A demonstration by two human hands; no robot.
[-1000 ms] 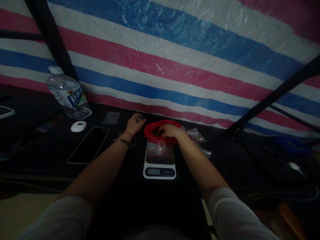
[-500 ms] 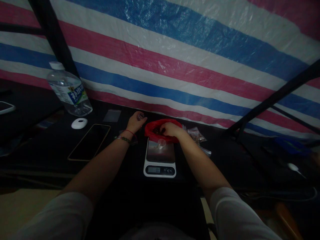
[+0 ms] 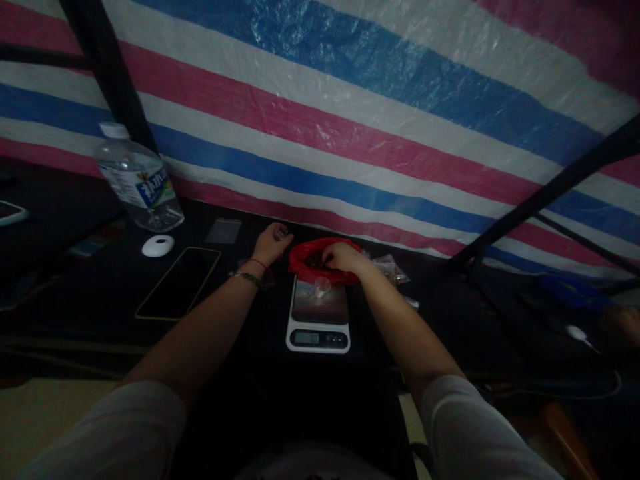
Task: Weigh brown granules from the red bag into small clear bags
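A small white kitchen scale (image 3: 319, 319) sits on the dark table in front of me, with a little clear cup (image 3: 321, 287) on its platform. Behind it lies a red plastic bag (image 3: 306, 258) with dark bits inside. My right hand (image 3: 340, 257) reaches into the bag, fingers bent and pinched together; what they grip is hidden. My left hand (image 3: 271, 244) rests left of the bag, curled around a small clear cap-like object.
A water bottle (image 3: 139, 181) stands at the back left, with a white round puck (image 3: 158, 245) and a dark phone (image 3: 179, 283) lying near it. A small clear bag (image 3: 223, 231) lies flat behind them. Crumpled clear bags (image 3: 393, 268) sit right of the red bag. A striped tarp forms the back wall.
My right hand has shifted slightly inside the red bag. The left hand stays put. The view has tilted a little.
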